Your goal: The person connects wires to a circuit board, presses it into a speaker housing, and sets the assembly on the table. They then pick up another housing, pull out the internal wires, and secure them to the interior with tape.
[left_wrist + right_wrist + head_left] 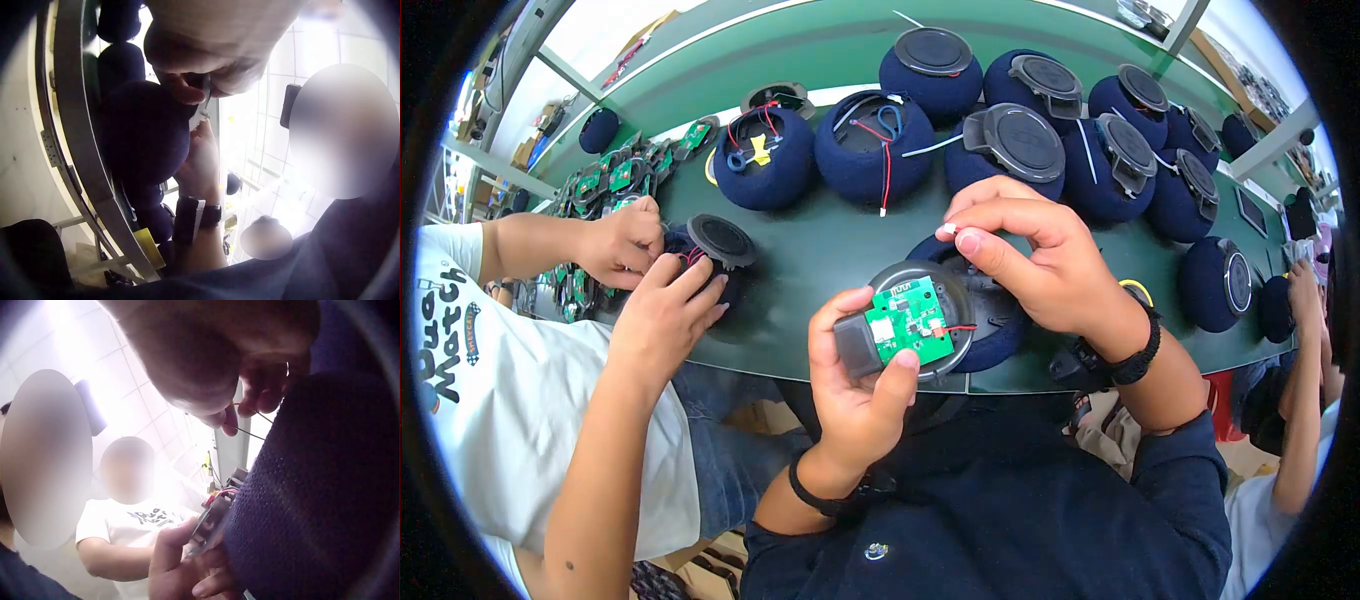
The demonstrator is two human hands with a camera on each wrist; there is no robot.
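In the head view my left hand [855, 405] grips a round dark cap with a green circuit board [913, 320] on its upturned side, the thumb at the board's lower edge. A short red wire runs from the board's right edge. My right hand [1040, 255] pinches a small white connector [950, 229] between thumb and index finger, above and right of the board. Thin wires [250, 432] stretch from these fingers toward the shell in the right wrist view. Beneath both hands sits a rounded navy fabric shell [998, 348], its opening partly hidden by the cap and right hand.
Several navy rounded units [930, 85] with black caps stand along the back. Two open shells [875, 150] show loose wires. At left, another person's hands [670, 310] work on a black-capped unit [722, 240] near piled green boards [615, 180]. The green table's edge [980, 385] runs close by.
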